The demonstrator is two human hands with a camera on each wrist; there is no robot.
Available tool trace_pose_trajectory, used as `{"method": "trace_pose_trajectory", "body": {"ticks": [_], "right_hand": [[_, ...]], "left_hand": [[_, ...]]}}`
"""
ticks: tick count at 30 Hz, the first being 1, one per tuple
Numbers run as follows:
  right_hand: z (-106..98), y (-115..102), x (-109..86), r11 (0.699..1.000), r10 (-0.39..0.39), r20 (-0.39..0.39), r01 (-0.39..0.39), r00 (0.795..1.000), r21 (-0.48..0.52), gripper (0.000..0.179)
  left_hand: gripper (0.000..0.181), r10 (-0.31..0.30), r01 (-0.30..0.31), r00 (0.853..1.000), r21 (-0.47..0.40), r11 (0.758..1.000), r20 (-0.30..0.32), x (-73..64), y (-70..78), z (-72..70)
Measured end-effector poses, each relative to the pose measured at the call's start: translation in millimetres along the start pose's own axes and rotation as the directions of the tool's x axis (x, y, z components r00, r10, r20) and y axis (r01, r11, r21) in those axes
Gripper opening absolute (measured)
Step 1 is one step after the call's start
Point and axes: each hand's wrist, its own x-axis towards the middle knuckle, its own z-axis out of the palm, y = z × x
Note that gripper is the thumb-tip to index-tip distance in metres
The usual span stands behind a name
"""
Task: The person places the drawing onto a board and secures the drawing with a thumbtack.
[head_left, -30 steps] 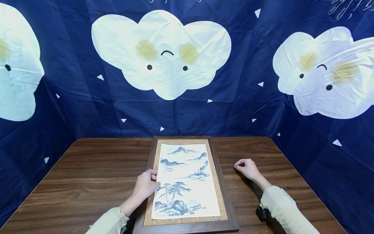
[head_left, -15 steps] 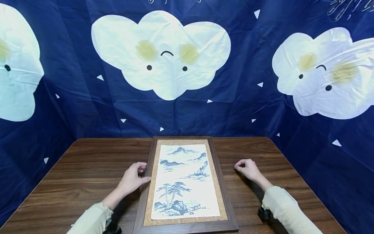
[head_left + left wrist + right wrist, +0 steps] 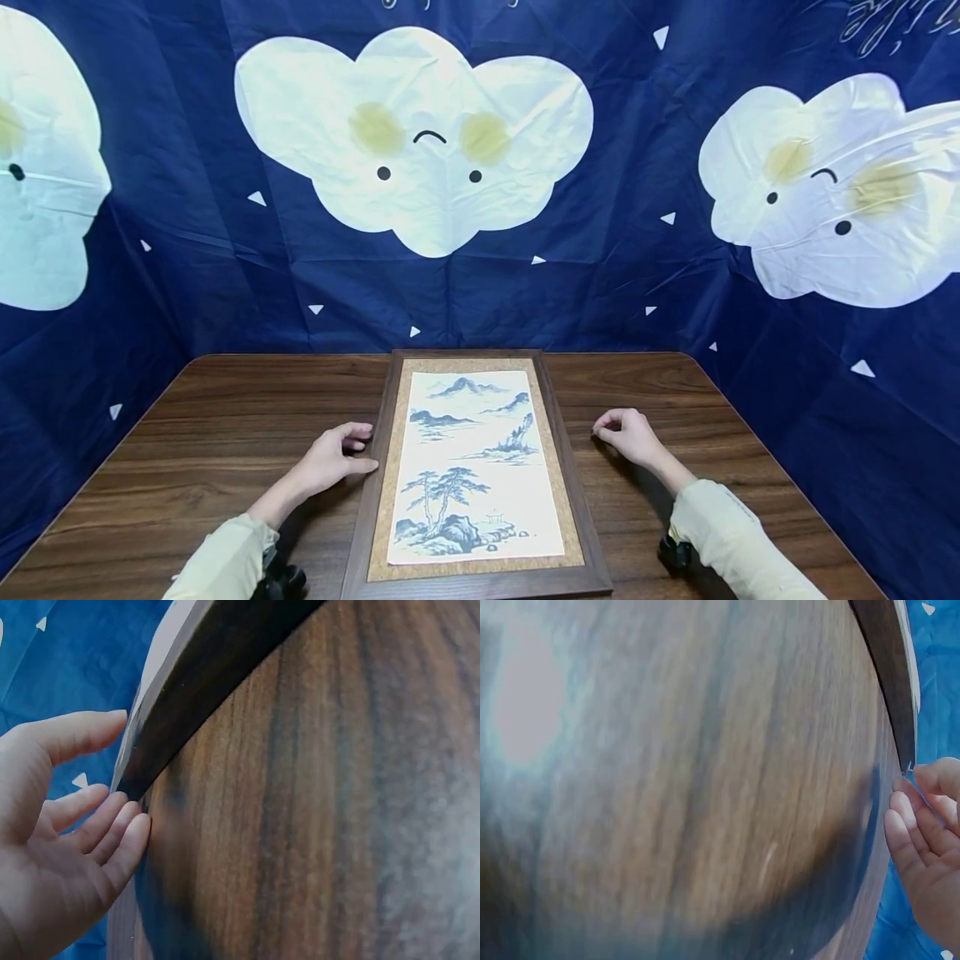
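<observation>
A cork board (image 3: 382, 533) in a dark wooden frame (image 3: 480, 583) lies on the table, with a white sheet (image 3: 495, 492) bearing a blue landscape painting on the cork. Beside the frame's left edge is my left hand (image 3: 330, 458), thumb and fingers apart and holding nothing. Its thumb reaches the frame's edge; whether it touches cannot be told. To the right of the frame, my right hand (image 3: 633, 435) holds thumb and fingertips together. In the right wrist view, a tiny clear, pointed thing (image 3: 910, 766) shows at those fingertips; its kind is too small to tell.
The brown wood-grain table (image 3: 225, 433) extends on both sides of the frame. Behind it and at the sides hangs a dark blue cloth (image 3: 480, 300) with white clouds. Dark wrist devices (image 3: 281, 579) sit under both sleeves.
My left hand has let go of the painting's left edge and moved left, off the cork to the frame's outer side. The right hand has shifted slightly left; the sheet lies almost unchanged.
</observation>
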Motion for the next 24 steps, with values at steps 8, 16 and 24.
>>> {"method": "trace_pose_trajectory", "body": {"ticks": [8, 16, 24], "right_hand": [[7, -7, 2.8, 1.0, -0.015, -0.017, 0.016, 1.0, 0.017, 0.005], [15, -19, 4.4, 0.995, -0.029, -0.056, 0.034, 0.998, 0.096, 0.003], [25, -29, 7.7, 0.991, -0.021, -0.055, 0.028, 0.998, 0.128, 0.006]], "left_hand": [[0.057, -0.007, 0.008, 0.999, -0.01, 1.0, 0.033, 1.0, -2.3, 2.4], [0.058, -0.003, 0.003, 0.999, -0.016, 1.0, 0.034, 1.0, -3.5, 2.1], [0.058, 0.012, -0.012, 0.999, -0.024, 1.0, 0.03, 1.2, -7.1, 3.3]]}}
